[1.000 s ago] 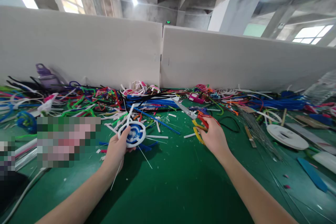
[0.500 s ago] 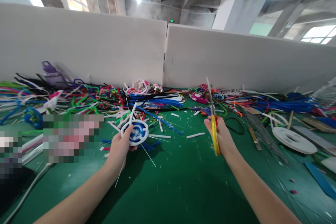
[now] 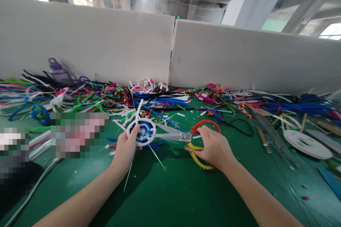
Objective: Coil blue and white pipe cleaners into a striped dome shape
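At the left hand [image 3: 125, 148], white-rimmed disc [image 3: 145, 132], left edge within grip.

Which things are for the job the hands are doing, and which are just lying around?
For the job:
blue-and-white round piece, in the left hand
open scissors, in the right hand

Probably just lying around:
purple bottle
white disc
brown strip

Left hand [image 3: 127, 146] grips a blue-and-white disc [image 3: 146, 132] with thin wires projecting from it. Right hand [image 3: 216, 146] holds red-and-yellow-handled scissors [image 3: 183, 136], blades parted, tips at the disc's right edge, contact not determinable. Green table [image 3: 170, 193] carries coloured strips [image 3: 160, 101], a purple bottle [image 3: 60, 74] and a white reel [image 3: 317, 145].
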The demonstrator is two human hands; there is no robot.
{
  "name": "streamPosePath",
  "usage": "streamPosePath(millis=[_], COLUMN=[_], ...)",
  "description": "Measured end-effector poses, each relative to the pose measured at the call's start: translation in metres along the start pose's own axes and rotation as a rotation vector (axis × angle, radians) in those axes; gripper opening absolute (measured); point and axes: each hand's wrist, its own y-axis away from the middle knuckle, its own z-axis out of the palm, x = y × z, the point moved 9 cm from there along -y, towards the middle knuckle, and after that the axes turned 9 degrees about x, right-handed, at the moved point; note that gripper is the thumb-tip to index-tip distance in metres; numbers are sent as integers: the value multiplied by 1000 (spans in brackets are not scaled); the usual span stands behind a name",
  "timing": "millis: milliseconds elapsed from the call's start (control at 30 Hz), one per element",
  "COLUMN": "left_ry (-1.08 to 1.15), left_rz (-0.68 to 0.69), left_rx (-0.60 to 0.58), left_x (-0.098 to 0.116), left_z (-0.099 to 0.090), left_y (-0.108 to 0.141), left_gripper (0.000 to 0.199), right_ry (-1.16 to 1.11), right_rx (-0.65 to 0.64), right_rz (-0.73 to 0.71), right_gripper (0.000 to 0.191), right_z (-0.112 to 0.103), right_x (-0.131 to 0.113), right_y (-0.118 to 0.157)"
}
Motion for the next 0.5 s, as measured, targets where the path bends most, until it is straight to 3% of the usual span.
streamPosePath(millis=[500], left_ry=[-27], left_rz=[-112], left_rx=[-136], left_x=[-10], left_z=[14], left_y=[16], left_gripper=[38], right_ry=[-38], right_rx=[38], right_rz=[-44], right_gripper=[41], right_z=[3], right_x=[-17], right_y=[-2])
